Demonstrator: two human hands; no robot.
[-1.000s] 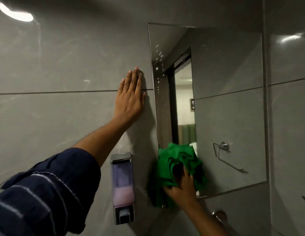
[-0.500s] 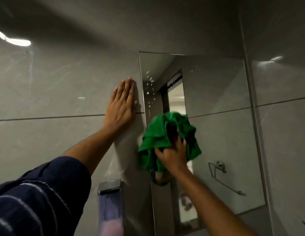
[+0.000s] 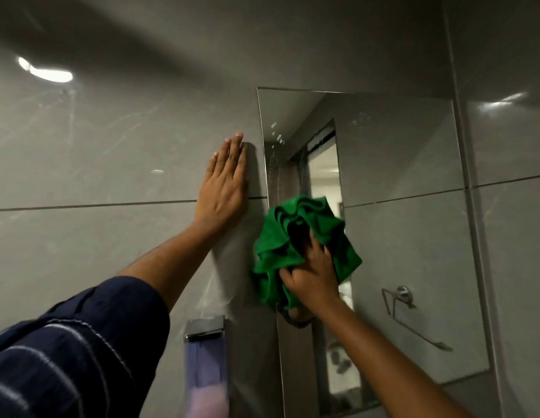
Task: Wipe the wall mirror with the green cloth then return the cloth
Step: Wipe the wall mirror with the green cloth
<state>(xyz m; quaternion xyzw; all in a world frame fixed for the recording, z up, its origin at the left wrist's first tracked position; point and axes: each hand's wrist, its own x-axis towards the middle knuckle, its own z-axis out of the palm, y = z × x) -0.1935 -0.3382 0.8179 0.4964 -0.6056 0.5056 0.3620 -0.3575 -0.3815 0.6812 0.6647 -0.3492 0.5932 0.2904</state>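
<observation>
Head view: right hand point(image 3: 315, 279) clutched one bunched green cloth point(image 3: 280, 245) at rectangular wall mirror point(image 3: 413, 230) left edge; left hand point(image 3: 223, 191) lay flat, fingers extended, on grey tiled wall point(image 3: 96, 146).

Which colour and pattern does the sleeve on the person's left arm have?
The sleeve is dark navy blue with thin pale stripes, seen in the head view.

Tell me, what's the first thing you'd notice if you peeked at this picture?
The bright green cloth jumps out first, bunched in the right hand and pressed against the left part of the wall mirror. Next is the left hand, laid flat on the grey tiled wall just beside the mirror's left edge. Water drops speckle the mirror's upper left corner, above the cloth.
</observation>
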